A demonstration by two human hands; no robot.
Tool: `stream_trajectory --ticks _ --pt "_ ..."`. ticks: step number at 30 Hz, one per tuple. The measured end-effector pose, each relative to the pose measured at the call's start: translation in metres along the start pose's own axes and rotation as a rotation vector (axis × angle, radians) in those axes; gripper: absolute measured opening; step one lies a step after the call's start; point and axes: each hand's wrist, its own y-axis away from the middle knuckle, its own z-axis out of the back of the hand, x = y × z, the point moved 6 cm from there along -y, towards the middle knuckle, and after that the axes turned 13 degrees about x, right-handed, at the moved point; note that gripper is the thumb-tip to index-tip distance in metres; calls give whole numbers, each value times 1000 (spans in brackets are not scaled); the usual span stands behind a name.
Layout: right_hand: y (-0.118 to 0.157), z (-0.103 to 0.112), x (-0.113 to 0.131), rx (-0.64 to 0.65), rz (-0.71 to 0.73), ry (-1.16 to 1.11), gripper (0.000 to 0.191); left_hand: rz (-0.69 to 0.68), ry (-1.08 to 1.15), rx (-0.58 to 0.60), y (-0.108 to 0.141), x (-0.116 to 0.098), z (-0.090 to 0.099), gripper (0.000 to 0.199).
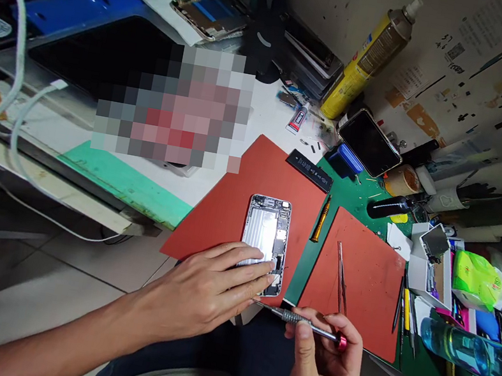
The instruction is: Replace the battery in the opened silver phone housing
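Observation:
An opened smartphone [266, 233], its inside showing with silvery frame and circuit parts, lies on a red mat [218, 208]. My left hand [220, 276] rests flat across its lower part, fingers stretched out and holding nothing. In my right hand [322, 362] a small metal screwdriver [300, 320] with a red end cap is pinched between thumb and fingers. Its thin tip points left to the phone's bottom edge, by my left fingertips; whether it touches a screw I cannot tell. Tweezers [341, 275] lie on a second red mat [369, 287], just beyond my right hand.
A black phone battery [309, 170] and a gold screwdriver [321, 218] lie near the phone. Behind stand a yellow spray can [368, 59], a glue tube [297, 118] and another phone [369, 143]. A water bottle [470, 350] and pens crowd the right. A blurred patch covers the left.

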Motion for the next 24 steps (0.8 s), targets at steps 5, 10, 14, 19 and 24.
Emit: stream_trajectory --ticks 5,10,14,19,24 --pt "8 -1 3 -79 -92 33 31 -5 2 4 0 0 -1 32" --pt "7 -1 8 -45 -95 54 32 -2 -6 10 0 -1 -1 33" --pt "2 -1 12 -16 -84 62 33 3 -5 12 1 -1 -1 33" --pt "-2 -1 13 -10 -87 60 31 -1 -14 17 1 -1 -1 35" --pt "-5 10 21 5 40 118 30 -5 -24 0 0 -1 1 32"
